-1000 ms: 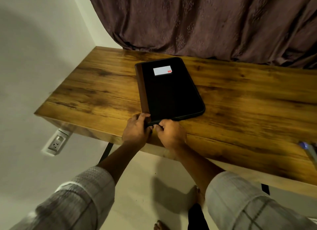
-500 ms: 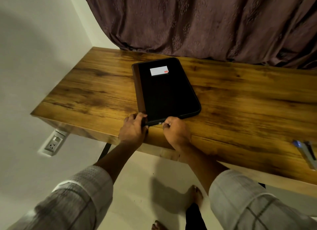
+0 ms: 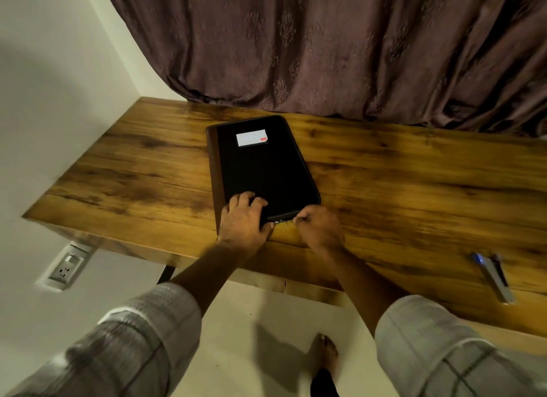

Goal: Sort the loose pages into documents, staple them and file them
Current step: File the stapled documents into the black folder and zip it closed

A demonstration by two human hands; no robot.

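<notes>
Zip portfolio at table's front edge is pressed by spread left hand; zip pull pinched by right hand; no pgs visible; sorting, stapling, filing judged pending.

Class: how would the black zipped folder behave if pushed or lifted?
Probably stiff: the folder lies flat, edges even. May slide on the table, since the left hand holds it down while the right hand pinches the zip. Flat, so unlikely to tip.
</notes>
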